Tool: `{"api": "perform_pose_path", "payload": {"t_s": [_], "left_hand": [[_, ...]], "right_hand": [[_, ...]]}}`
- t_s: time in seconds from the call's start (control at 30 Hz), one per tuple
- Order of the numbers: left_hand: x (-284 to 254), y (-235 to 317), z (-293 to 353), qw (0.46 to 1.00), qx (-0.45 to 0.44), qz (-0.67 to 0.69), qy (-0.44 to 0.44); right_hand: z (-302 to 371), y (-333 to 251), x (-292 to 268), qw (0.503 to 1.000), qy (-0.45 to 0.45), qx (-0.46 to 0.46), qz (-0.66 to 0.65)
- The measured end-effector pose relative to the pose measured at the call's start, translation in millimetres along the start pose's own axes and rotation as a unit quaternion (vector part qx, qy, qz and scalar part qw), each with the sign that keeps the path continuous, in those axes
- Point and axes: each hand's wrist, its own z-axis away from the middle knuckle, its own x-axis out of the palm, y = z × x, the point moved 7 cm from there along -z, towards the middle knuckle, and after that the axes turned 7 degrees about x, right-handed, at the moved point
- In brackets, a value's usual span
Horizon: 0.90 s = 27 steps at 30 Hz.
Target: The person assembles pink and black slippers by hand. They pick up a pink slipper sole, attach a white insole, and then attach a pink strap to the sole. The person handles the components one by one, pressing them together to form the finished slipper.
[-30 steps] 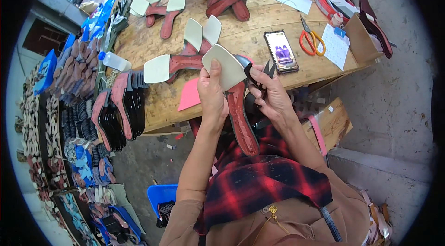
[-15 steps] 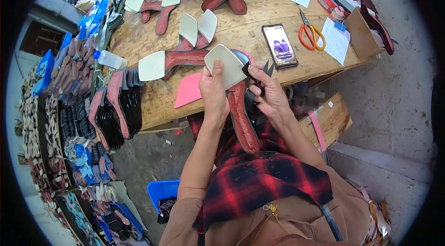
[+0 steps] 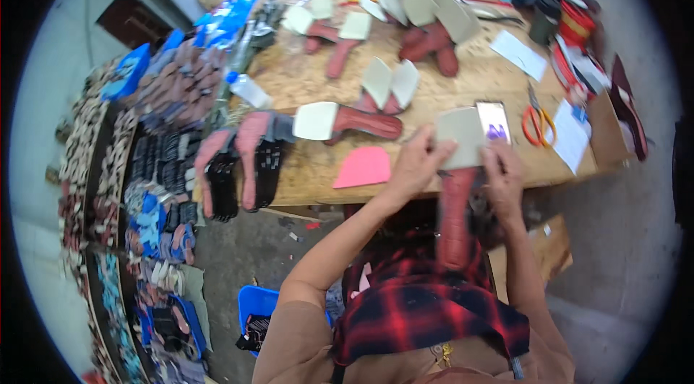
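Fingers (image 3: 440, 153) of my left hand (image 3: 413, 172): closed on the left edge of a shoe sole (image 3: 455, 218), thumb laid over the lower corner of its cream forefoot panel (image 3: 460, 131). Left wrist: nearly in line with the forearm. Left forearm: rising diagonally to the right from a bent elbow held out from the body.

Fingers of my right hand (image 3: 504, 174): bent, tips at the right edge of the same panel. Motion blur covers this hand; I cannot tell whether these fingers grip the sole or hold anything else. Right forearm: steeper than the left, running up and slightly inward, elbow nearer my side.

Position of the shoe sole: between my two hands, at the near edge of the wooden surface (image 3: 311, 180). The panel points away from me; the narrow red part runs down toward my lap, its heel end in front of my plaid apron (image 3: 434, 315).

Adjacent items on the surface: a phone (image 3: 493, 115) just beyond my right fingers, partly covered from view; orange-and-yellow-handled scissors (image 3: 536, 106) to the right of the phone; a flat pink piece (image 3: 363, 168) left of my left hand; a second sole (image 3: 365, 124) lying flat beyond that piece.
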Motion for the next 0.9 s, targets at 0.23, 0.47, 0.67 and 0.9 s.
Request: {"api": "perform_pose_path", "payload": {"t_s": [0.23,0.47,0.67,0.9], "left_hand": [[21.0,95.3,37.7,0.831,0.398,-0.382,-0.077],[20.0,76.4,52.0,0.807,0.335,-0.411,-0.259],[15.9,22.0,96.1,0.844,0.073,-0.283,-0.45],[56.8,-50.5,125.2,0.821,-0.254,0.352,-0.371]], "right_hand": [[8.5,43.5,8.6,0.914,-0.049,0.312,-0.255],[51.0,27.9,31.0,0.819,-0.413,0.367,-0.153],[45.5,55.5,-52.6,0.938,-0.202,0.177,0.218],[151.0,15.2,11.9,0.736,-0.35,0.542,-0.206]]}}
